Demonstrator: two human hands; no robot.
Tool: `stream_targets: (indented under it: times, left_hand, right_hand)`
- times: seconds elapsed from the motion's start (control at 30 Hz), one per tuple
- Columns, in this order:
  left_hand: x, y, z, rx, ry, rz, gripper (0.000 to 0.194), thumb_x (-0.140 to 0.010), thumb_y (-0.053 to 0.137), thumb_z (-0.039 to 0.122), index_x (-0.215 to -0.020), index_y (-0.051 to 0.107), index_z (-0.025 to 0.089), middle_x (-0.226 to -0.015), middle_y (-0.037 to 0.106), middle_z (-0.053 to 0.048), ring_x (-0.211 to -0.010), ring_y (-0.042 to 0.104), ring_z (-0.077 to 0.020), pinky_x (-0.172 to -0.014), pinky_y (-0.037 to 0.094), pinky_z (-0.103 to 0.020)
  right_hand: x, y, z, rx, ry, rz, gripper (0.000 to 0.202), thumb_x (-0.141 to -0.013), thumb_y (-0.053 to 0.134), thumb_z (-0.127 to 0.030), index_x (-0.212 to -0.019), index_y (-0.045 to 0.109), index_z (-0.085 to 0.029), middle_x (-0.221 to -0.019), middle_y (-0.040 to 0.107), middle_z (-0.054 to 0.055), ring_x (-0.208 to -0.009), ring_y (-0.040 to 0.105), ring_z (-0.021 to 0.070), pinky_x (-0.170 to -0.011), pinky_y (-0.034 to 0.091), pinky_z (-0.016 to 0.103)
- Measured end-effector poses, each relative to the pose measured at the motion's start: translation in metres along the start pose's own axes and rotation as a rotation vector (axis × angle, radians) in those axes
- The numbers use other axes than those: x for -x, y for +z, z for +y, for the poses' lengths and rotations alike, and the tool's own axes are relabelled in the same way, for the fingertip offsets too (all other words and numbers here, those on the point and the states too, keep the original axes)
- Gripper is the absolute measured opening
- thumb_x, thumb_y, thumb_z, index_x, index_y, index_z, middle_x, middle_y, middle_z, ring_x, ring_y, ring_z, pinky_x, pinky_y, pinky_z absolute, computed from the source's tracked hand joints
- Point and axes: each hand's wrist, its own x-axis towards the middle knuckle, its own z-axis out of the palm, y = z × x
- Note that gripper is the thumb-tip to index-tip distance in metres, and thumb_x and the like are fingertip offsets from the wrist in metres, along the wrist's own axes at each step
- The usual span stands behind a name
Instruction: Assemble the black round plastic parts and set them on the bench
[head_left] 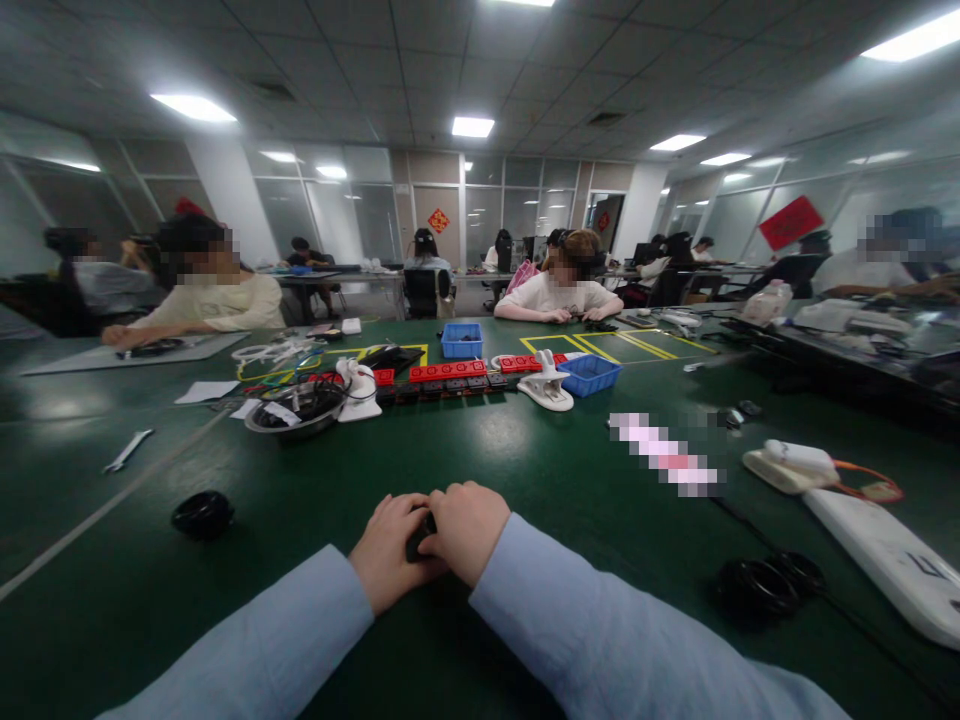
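Observation:
My left hand [392,548] and my right hand [466,528] meet over the green tabletop in front of me. Between them is a small dark object [417,540], mostly covered by my fingers, so its kind does not show. The fingers of both hands are curled around it. Off to the left lies a black round, ring-like part [202,515]. On the right are more black round parts [757,588] with a cable beside them.
Farther up the table [360,465] are a metal bowl of cables [296,410], red power strips [448,371], a white clamp [546,385] and blue bins [590,374]. A wrench [127,451] lies left, a white device [885,560] right. Other people sit around.

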Motion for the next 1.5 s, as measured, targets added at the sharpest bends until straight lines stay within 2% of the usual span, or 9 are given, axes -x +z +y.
stream_targets:
  times: [0.4, 0.87, 0.93, 1.03, 1.13, 1.23, 1.3, 1.37, 1.5]
  left_hand:
    - [-0.002, -0.004, -0.010, -0.012, 0.056, -0.047, 0.044, -0.061, 0.065, 0.033, -0.102, 0.056, 0.020, -0.112, 0.052, -0.009, -0.106, 0.045, -0.0292, -0.097, 0.023, -0.052]
    - [-0.004, -0.009, -0.007, 0.092, 0.098, -0.027, 0.032, -0.062, 0.067, 0.029, -0.092, 0.060, 0.020, -0.103, 0.057, -0.006, -0.098, 0.049, -0.0242, -0.087, 0.037, -0.038]
    - [-0.004, -0.009, -0.006, 0.085, 0.092, -0.017, 0.032, -0.061, 0.067, 0.030, -0.091, 0.061, 0.020, -0.102, 0.058, -0.005, -0.098, 0.050, -0.0242, -0.089, 0.036, -0.039]
    - [-0.003, -0.009, -0.005, 0.060, 0.054, -0.036, 0.034, -0.060, 0.068, 0.031, -0.093, 0.061, 0.023, -0.105, 0.058, -0.005, -0.100, 0.049, -0.0253, -0.095, 0.026, -0.048]
    - [-0.003, -0.011, -0.002, 0.038, 0.020, -0.065, 0.026, -0.061, 0.067, 0.028, -0.086, 0.063, 0.025, -0.106, 0.057, -0.003, -0.103, 0.048, -0.0257, -0.097, 0.018, -0.054]
    - [-0.003, -0.012, -0.001, 0.035, 0.007, -0.077, 0.017, -0.061, 0.066, 0.024, -0.078, 0.065, 0.024, -0.105, 0.057, -0.002, -0.104, 0.048, -0.0263, -0.097, 0.017, -0.055]
    - [-0.003, -0.013, -0.001, 0.039, 0.007, -0.078, 0.019, -0.061, 0.065, 0.023, -0.080, 0.065, 0.025, -0.105, 0.057, -0.002, -0.104, 0.047, -0.0265, -0.097, 0.017, -0.056]
    - [-0.003, -0.014, -0.001, 0.040, 0.009, -0.080, 0.023, -0.060, 0.063, 0.021, -0.082, 0.065, 0.025, -0.105, 0.057, -0.003, -0.105, 0.047, -0.0267, -0.097, 0.017, -0.056]
    - [-0.003, -0.013, -0.002, 0.039, 0.018, -0.083, 0.031, -0.060, 0.059, 0.016, -0.090, 0.064, 0.025, -0.106, 0.056, -0.003, -0.105, 0.047, -0.0262, -0.097, 0.017, -0.056]
  right_hand:
    - [0.004, -0.007, 0.000, -0.022, 0.020, 0.002, 0.036, -0.072, 0.059, -0.040, -0.096, 0.061, -0.014, -0.092, 0.063, 0.010, -0.089, 0.057, 0.0246, -0.070, 0.048, 0.033]
    - [0.005, -0.007, 0.000, 0.008, -0.045, 0.017, 0.032, -0.074, 0.056, -0.034, -0.097, 0.062, -0.012, -0.092, 0.063, 0.012, -0.089, 0.056, 0.0247, -0.072, 0.046, 0.032]
    - [0.006, -0.008, 0.001, 0.007, -0.086, 0.011, 0.032, -0.072, 0.056, -0.030, -0.099, 0.061, -0.012, -0.093, 0.063, 0.013, -0.089, 0.055, 0.0251, -0.072, 0.046, 0.033]
    - [0.007, -0.008, 0.004, -0.008, -0.181, -0.007, 0.035, -0.067, 0.058, -0.020, -0.101, 0.061, -0.017, -0.094, 0.063, 0.009, -0.089, 0.055, 0.0234, -0.074, 0.045, 0.032]
    - [0.007, -0.008, 0.006, -0.035, -0.269, -0.030, 0.036, -0.064, 0.057, -0.017, -0.098, 0.063, -0.024, -0.098, 0.063, 0.003, -0.091, 0.054, 0.0201, -0.077, 0.044, 0.029]
    - [0.007, -0.007, 0.006, -0.061, -0.303, -0.048, 0.035, -0.064, 0.056, -0.014, -0.097, 0.064, -0.024, -0.101, 0.062, 0.003, -0.093, 0.054, 0.0188, -0.078, 0.043, 0.028]
    - [0.008, -0.008, 0.005, -0.073, -0.320, -0.055, 0.033, -0.065, 0.054, -0.013, -0.095, 0.065, -0.023, -0.100, 0.063, 0.002, -0.095, 0.054, 0.0184, -0.087, 0.039, 0.032]
    - [0.009, -0.008, 0.004, -0.110, -0.343, -0.060, 0.029, -0.066, 0.052, -0.013, -0.090, 0.067, -0.022, -0.098, 0.064, 0.001, -0.097, 0.053, 0.0180, -0.097, 0.030, 0.037]
    - [0.011, -0.009, 0.002, -0.209, -0.396, -0.045, 0.022, -0.069, 0.050, -0.014, -0.079, 0.069, -0.021, -0.094, 0.066, 0.002, -0.097, 0.054, 0.0174, -0.102, 0.019, 0.041]
